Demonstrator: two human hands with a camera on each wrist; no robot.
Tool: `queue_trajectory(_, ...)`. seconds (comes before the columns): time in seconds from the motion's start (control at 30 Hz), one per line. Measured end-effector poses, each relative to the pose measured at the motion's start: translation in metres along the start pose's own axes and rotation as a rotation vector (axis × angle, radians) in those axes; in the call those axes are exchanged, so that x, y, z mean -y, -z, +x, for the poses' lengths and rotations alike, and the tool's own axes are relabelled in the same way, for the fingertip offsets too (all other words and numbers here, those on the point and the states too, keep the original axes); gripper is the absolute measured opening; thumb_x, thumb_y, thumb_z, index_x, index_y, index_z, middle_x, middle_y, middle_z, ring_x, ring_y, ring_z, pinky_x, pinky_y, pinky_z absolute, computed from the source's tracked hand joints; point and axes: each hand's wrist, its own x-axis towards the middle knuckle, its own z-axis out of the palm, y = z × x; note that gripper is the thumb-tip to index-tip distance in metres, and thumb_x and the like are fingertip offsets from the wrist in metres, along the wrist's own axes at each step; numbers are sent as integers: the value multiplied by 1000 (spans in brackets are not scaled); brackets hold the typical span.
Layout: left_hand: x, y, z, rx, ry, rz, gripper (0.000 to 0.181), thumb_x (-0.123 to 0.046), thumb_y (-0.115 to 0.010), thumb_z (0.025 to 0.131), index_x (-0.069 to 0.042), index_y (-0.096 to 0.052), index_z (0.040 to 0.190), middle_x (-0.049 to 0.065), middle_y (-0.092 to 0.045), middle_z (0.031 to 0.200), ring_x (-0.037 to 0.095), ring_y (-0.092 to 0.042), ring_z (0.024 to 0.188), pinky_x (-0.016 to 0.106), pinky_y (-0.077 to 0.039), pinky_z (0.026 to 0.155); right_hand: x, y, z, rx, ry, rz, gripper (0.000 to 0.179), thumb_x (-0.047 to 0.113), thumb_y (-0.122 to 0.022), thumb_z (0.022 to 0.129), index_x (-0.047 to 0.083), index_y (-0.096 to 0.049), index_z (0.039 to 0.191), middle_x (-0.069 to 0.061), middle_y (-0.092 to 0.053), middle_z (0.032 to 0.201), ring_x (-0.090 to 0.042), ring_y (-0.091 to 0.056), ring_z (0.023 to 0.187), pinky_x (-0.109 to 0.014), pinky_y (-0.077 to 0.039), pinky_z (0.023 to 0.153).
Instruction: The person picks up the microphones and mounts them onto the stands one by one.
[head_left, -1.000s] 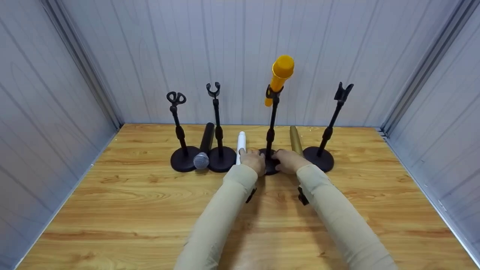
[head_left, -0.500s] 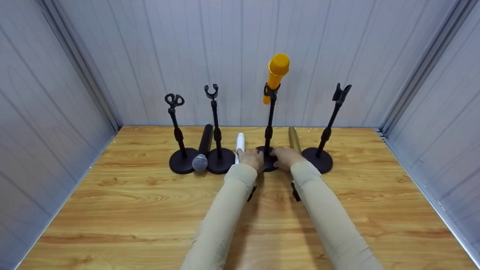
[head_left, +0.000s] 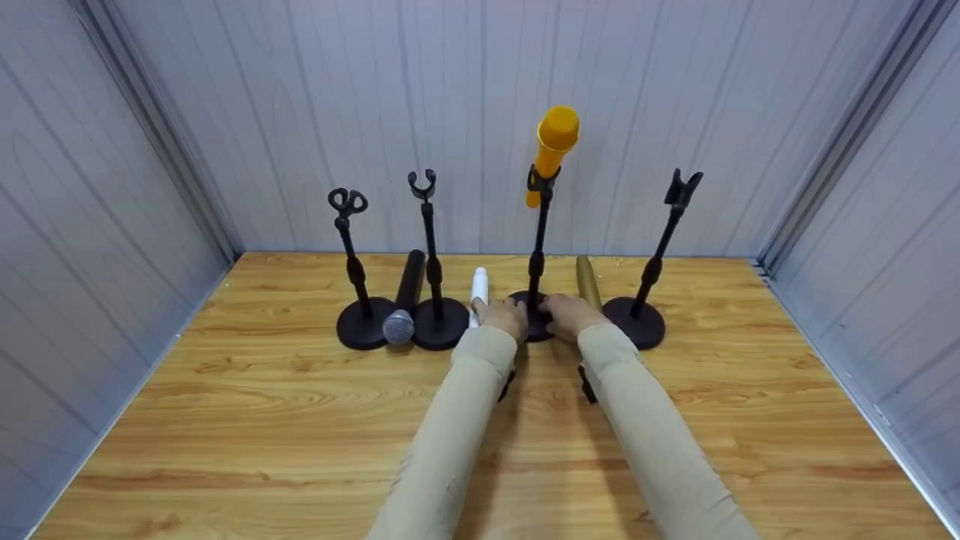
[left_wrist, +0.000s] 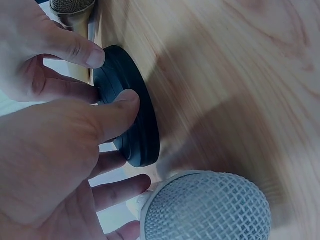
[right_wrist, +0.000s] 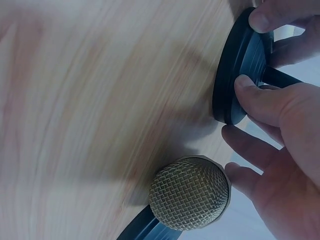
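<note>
A black microphone stand (head_left: 536, 262) stands upright with a yellow microphone (head_left: 557, 136) in its clip. My left hand (head_left: 504, 318) grips the left side of its round base (left_wrist: 131, 117), thumb on top. On the opposite side my right hand (head_left: 571, 315) holds the same base, its thumb pressing the upper face (right_wrist: 247, 65). A white microphone (head_left: 480, 283) lies beside my left hand, partly covered by it; its mesh head (left_wrist: 207, 207) shows in the left wrist view. Next to my right hand lies a gold microphone (head_left: 588, 279), its mesh head (right_wrist: 190, 192) close to the fingers.
Two bare stands (head_left: 365, 324) (head_left: 440, 322) are at the left, with a black microphone (head_left: 409, 285) lying between them. Another bare stand (head_left: 634, 322) is at the right. Panel walls enclose the wooden table (head_left: 300, 420) at the back and sides.
Both hands have shifted the stand with the yellow microphone slightly toward the back wall, keeping their hold on the base. The head view has tilted a little.
</note>
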Motion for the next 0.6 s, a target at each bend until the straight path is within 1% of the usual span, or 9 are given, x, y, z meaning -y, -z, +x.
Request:
queue_trajectory(0.2,2,0,0,-9,-14,-9,50,-28,-45,110,-22,-37,159,1,-40,159,26,-48,137,59,-27,113,-2,-1,2,0,13,-1,35,1,-64,98,2,-66,132,-18,-63,134,-38,-57,125,-51,-44,105)
queue_trajectory(0.4,4,-2,3,-6,-18,-34,51,-29,-46,109,-21,-38,159,3,-43,157,25,-50,135,61,-26,113,-2,-2,3,3,16,9,38,1,-62,98,1,-63,136,-19,-61,137,-39,-55,128,-51,-42,107)
queue_trajectory(0.53,2,-2,3,-4,-12,-22,50,-28,-45,110,-22,-37,159,2,-43,157,24,-51,133,60,-26,113,-5,-2,3,5,22,17,39,1,-61,99,0,-61,138,-20,-59,139,-39,-53,130,-51,-41,108)
queue_trajectory(0.6,0,-2,3,-1,-18,-13,51,-28,-45,110,-22,-36,159,2,-42,157,24,-52,132,60,-27,112,-7,-1,2,16,10,22,41,2,-61,99,0,-59,140,-20,-58,141,-39,-52,131,-52,-40,109)
